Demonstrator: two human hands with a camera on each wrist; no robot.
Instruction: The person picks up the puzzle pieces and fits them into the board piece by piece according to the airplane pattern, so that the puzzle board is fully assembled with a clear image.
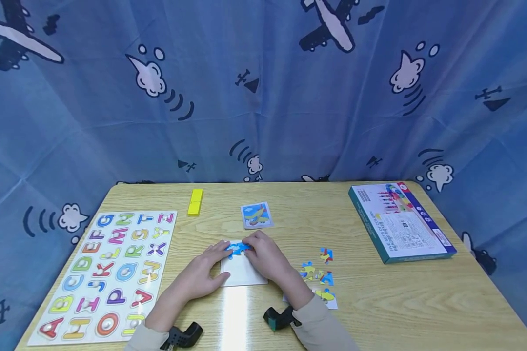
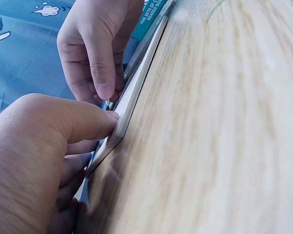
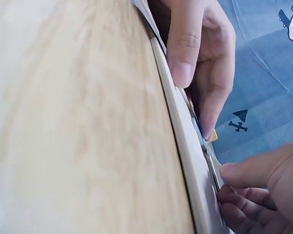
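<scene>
A square white puzzle board (image 1: 244, 274) lies in front of me, with joined blue jigsaw pieces (image 1: 236, 248) along its far edge. My left hand (image 1: 200, 274) rests at the board's left side in the head view. Its fingers stretch toward the blue pieces, and its thumb (image 2: 105, 119) touches the board's near left edge. At the far right corner, my right hand (image 1: 268, 257) bends its fingers and pinches a small jigsaw piece (image 2: 105, 104), mostly hidden by the thumb and fingers.
Loose jigsaw pieces (image 1: 327, 278) lie right of the board, some on a white sheet (image 1: 332, 304). A picture card (image 1: 256, 215) and yellow blocks (image 1: 195, 202) lie farther back. An alphabet board (image 1: 37, 337) covers the left; a flat box (image 1: 401, 224) is at right.
</scene>
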